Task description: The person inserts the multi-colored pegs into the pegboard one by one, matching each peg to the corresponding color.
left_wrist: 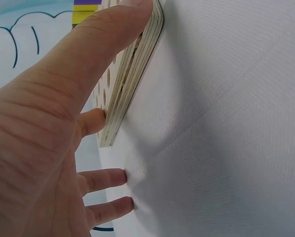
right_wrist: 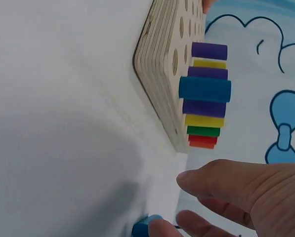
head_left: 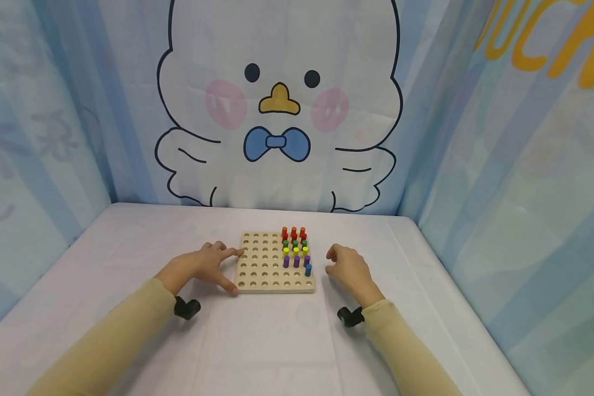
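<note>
A wooden peg board (head_left: pixel 258 264) lies flat on the table. Colored pegs stand along its right side in rows: orange, red, green, yellow (head_left: pixel 296 251) and purple, with a single blue peg (right_wrist: pixel 205 89) nearest the front. Spread wide, my left hand (head_left: pixel 209 265) touches the board's left edge with thumb and index finger; its other fingers are off the board. My right hand (head_left: pixel 350 270) is right of the board, fingers loosely bent and thumb apart from them. Beside its fingertips appears another blue peg (right_wrist: pixel 143 226), partly hidden; I cannot see a grip on it.
A white cloth covers the table (head_left: pixel 272 346). Behind it hangs a curtain (head_left: pixel 277 181) with a cartoon duck, and more curtains (head_left: pixel 534 181) flank both sides. Black wrist cameras (head_left: pixel 350 317) sit near both cuffs.
</note>
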Motion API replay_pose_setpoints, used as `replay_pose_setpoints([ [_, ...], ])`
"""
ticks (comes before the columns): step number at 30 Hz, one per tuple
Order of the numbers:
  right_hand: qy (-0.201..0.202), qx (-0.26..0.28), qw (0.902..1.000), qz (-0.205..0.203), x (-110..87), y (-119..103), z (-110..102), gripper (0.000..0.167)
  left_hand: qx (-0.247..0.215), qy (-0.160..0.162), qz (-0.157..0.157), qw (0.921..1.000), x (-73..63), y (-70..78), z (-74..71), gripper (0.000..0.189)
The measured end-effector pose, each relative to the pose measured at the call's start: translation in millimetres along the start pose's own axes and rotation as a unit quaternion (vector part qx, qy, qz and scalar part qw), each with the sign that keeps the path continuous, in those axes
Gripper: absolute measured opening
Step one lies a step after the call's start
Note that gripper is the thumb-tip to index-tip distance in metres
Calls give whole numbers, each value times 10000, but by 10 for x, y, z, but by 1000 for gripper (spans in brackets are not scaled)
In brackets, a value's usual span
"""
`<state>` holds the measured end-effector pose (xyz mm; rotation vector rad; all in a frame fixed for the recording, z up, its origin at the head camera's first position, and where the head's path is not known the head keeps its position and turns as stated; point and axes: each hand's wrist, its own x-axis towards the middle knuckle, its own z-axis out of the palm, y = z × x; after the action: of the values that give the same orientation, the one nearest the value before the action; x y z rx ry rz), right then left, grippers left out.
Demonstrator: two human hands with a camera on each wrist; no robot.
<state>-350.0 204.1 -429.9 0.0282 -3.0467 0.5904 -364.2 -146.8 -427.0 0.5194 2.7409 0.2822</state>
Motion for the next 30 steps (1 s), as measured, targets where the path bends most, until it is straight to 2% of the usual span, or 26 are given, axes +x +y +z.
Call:
replay_pose_setpoints([
  [8, 197, -266, 9990, 302, 71, 220, 6, 27, -49, -23, -5, 10000, -7, 10, -4, 112],
  [17, 37, 234, 9991, 344, 108, 421, 33, 20, -83, -38, 52, 9999, -26, 12, -16, 112],
  [30, 5, 506, 9978, 436, 113, 449, 10, 19, -57, -28, 67, 10000, -14, 5, -5, 113],
])
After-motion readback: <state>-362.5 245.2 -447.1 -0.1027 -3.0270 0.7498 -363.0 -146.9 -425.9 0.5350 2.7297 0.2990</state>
